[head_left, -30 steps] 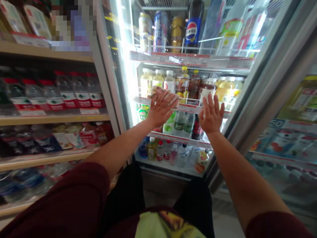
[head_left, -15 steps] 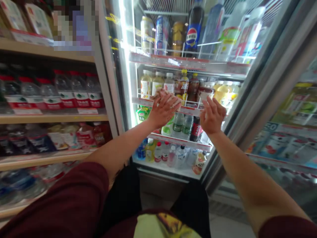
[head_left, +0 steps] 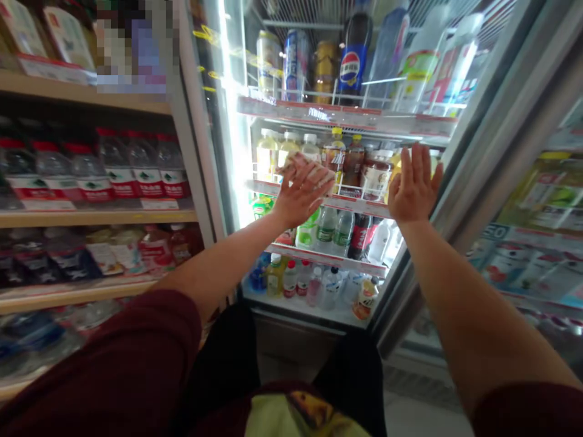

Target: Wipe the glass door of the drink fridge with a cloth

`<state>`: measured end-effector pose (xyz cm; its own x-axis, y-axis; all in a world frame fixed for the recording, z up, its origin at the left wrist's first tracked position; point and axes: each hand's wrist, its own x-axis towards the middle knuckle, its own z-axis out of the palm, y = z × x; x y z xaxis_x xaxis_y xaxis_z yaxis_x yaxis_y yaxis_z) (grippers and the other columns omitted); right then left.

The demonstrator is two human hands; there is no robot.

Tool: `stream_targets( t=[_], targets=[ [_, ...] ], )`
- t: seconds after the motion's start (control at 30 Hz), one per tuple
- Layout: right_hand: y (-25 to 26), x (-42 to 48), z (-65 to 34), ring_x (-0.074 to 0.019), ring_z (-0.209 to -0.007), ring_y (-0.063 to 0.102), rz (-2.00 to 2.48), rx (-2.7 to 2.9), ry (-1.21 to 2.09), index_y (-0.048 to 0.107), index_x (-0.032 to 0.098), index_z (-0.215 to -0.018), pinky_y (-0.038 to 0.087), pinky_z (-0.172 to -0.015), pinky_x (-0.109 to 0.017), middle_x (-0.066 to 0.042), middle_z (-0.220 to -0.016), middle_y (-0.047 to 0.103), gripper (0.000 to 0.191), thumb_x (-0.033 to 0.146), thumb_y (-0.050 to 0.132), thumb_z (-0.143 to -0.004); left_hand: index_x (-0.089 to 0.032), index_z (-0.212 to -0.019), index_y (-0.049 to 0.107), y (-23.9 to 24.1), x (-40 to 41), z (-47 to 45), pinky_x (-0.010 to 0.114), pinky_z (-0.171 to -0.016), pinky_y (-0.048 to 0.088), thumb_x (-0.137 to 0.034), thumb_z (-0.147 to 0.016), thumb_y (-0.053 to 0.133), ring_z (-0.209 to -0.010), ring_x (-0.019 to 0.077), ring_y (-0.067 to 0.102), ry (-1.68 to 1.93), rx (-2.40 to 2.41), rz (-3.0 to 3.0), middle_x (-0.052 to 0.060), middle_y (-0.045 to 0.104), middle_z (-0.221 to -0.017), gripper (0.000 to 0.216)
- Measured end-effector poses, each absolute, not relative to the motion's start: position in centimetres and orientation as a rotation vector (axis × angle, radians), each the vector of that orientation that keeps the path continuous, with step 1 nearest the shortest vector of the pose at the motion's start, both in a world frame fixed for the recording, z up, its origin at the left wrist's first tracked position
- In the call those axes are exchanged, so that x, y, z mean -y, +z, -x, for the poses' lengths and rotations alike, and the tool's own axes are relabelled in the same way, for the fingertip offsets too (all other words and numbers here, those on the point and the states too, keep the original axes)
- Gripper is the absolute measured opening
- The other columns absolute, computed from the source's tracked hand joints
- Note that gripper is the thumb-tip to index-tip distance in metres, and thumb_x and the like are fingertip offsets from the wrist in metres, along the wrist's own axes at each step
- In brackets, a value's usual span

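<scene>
My left hand [head_left: 298, 197] holds a crumpled pale pink-and-beige cloth [head_left: 304, 165], its fingers bent over it, in front of the middle shelf of a lit drinks cooler [head_left: 314, 108]. Light reflections hint at a glass pane between my hands and the bottles, though contact with it is hard to make out. My right hand [head_left: 413, 189] is raised with its fingers stretched and holds nothing. It is near the cooler's right side, before some yellow bottles [head_left: 401, 162]. Behind the cloth are juice bottles [head_left: 289, 144] and yellow-capped tea bottles [head_left: 334, 149].
Wooden shelves [head_left: 100, 216] with red-capped water bottles [head_left: 122, 164] stand on the left. A metal door frame [head_left: 460, 182] runs down the right, beside another cooler section. A cola bottle [head_left: 351, 60] and cans stand on the top shelf. My knees are close to the cooler's base.
My right hand has moved up and to the right, and its fingers have straightened. My left hand and the cloth have shifted only slightly.
</scene>
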<state>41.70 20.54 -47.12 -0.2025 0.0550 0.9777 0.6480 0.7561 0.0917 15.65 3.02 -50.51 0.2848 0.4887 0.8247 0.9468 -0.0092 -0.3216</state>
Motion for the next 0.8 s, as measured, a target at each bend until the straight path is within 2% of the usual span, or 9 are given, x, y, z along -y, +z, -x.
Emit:
stream_targets(
  t=[0.07,0.17,0.27,0.4,0.63,0.8],
  targets=[
    [-47.3,-20.7,-41.7,-0.0334,-0.163,0.031,0.561,1.7,-0.603,0.04,0.021,-0.167,0.02,-0.132,-0.066,-0.012,-0.171,0.042,0.063,0.026,0.034,-0.104,-0.034,-0.163,0.044,-48.6,-3.1,-15.2,0.059,-0.137,0.002,-0.035,-0.111,0.044,-0.166,0.0296,0.021,-0.67,1.348,1.591,-0.003,0.038,-0.174,0.053],
    [-47.4,-20.9,-41.8,-0.0329,-0.162,0.032,0.562,1.691,-0.605,0.044,0.02,-0.165,0.02,-0.132,-0.065,-0.012,-0.171,0.043,0.062,0.025,0.036,-0.103,-0.031,-0.165,0.042,-47.1,-3.0,-15.4,0.06,-0.137,0.004,-0.036,-0.111,0.043,-0.166,0.0307,0.018,-0.732,1.399,1.492,-0.001,0.033,-0.176,0.054],
    [-47.5,-20.9,-41.8,-0.0324,-0.162,0.034,0.565,1.684,-0.603,0.046,0.018,-0.163,0.02,-0.133,-0.064,-0.013,-0.17,0.044,0.062,0.025,0.037,-0.102,-0.03,-0.165,0.043,-48.5,-2.8,-16.2,0.061,-0.136,0.01,-0.036,-0.109,0.048,-0.166,0.0333,0.018,-0.696,1.412,1.511,0.004,0.034,-0.176,0.056],
    [-47.6,-20.9,-41.6,-0.0311,-0.162,0.035,0.549,1.665,-0.593,0.049,0.018,-0.162,0.022,-0.132,-0.063,-0.013,-0.169,0.046,0.062,0.025,0.037,-0.102,-0.034,-0.164,0.044,-50.5,-3.2,-17.2,0.061,-0.135,0.014,-0.031,-0.104,0.056,-0.165,0.0332,0.023,-0.528,1.315,1.7,0.006,0.042,-0.171,0.061],
    [-47.6,-20.6,-41.6,-0.0296,-0.162,0.035,0.558,1.663,-0.579,0.048,0.02,-0.162,0.022,-0.133,-0.061,-0.012,-0.169,0.047,0.062,0.025,0.037,-0.102,-0.033,-0.168,0.04,-45.9,-5.6,-20.8,0.059,-0.138,0.008,-0.03,-0.108,0.05,-0.166,0.0312,0.021,-0.592,1.252,1.671,0.004,0.039,-0.173,0.061],
    [-47.6,-20.4,-41.6,-0.0295,-0.163,0.033,0.564,1.683,-0.568,0.044,0.022,-0.165,0.022,-0.133,-0.061,-0.011,-0.17,0.045,0.064,0.023,0.036,-0.102,-0.029,-0.167,0.042,-49.1,-6.0,-21.8,0.06,-0.137,0.008,-0.03,-0.106,0.054,-0.166,0.0322,0.021,-0.481,1.205,1.765,0.007,0.039,-0.173,0.062]
  ],
)
